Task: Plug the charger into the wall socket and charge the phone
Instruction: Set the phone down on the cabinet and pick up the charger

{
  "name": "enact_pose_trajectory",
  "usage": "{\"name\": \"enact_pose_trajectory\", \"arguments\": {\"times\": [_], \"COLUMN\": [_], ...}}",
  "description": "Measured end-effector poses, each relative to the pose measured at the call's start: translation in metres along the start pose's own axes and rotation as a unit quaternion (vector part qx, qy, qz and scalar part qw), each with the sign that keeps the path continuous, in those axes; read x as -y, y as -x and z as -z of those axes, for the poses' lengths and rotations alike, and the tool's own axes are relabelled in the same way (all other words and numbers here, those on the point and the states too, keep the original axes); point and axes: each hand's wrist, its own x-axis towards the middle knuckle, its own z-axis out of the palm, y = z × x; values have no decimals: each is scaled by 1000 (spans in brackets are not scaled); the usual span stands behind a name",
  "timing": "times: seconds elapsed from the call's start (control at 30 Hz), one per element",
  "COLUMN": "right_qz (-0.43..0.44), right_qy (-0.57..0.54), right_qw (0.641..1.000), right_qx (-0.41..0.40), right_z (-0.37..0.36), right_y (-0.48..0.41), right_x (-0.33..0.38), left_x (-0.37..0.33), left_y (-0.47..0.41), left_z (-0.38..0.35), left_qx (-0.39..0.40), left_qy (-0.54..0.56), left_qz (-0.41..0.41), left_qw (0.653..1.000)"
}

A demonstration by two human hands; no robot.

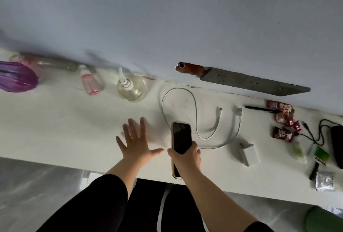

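— What's the setting?
— A smooth white bench (pixel 74 120) against a pale matte wall (pixel 167 18), with a long grey socket strip (pixel 254 82) fixed to it.
— And the hands?
— The right hand (pixel 187 154) has its fingers (pixel 194 147) wrapped round a glossy black slab-shaped phone (pixel 181 137), above the bench's near edge. The left hand (pixel 136 142) is splayed wide, holding nothing.
— The charger?
— A boxy white plastic charger block (pixel 248 154) lies right of the phone, beside a thin looped white cable (pixel 194 105).

Cable (pixel 196 118) looped on table (pixel 74 120), charger block (pixel 247 154) right of it, bottles (pixel 130 87) left.
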Motion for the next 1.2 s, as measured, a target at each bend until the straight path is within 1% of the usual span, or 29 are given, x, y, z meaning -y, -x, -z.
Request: {"name": "enact_pose_trajectory", "arguments": {"times": [0.13, 0.23, 0.33, 0.43, 0.57, 0.7, 0.87, 0.93, 1.0, 1.03, 1.1, 1.2], "right_qz": [4, 2, 1, 17, 36, 59, 137, 171, 185, 180, 146, 58], "right_qy": [63, 67, 82, 84, 96, 91, 57, 61, 109, 132, 154, 150], "right_qw": [995, 992, 983, 976, 972, 979, 981, 973, 961, 956, 952, 964], "right_qx": [-74, -111, -163, -201, -213, -173, -129, -143, -172, -190, -222, -213], "right_z": [-18, -30, -40, -45, -48, -42, -5, 26, 61, 76, 105, 133], "right_y": [-16, -28, -36, -39, -41, -38, -22, -21, -28, -33, -46, -67], "right_x": [6, 7, 8, 6, 0, -8, -52, -72, -90, -97, -108, -117], "left_x": [-1, -4, -2, -1, -1, 1, -1, -1, -3, -4, -14, -32], "left_y": [-10, -16, -18, -17, -16, -15, -8, -4, 0, 0, -1, -6], "left_z": [-13, -15, -15, -14, -14, -12, -5, -3, -1, 0, -2, -11], "left_qx": [30, 48, 60, 59, 62, 63, 63, 49, 39, 36, 32, 15], "left_qy": [1, -1, 7, 15, 23, 20, 19, 26, 41, 51, 83, 112], "left_qz": [12, 19, 18, 13, 6, -2, -3, 1, 7, 14, 37, 82], "left_qw": [999, 999, 998, 998, 998, 998, 998, 998, 998, 998, 995, 990]}}
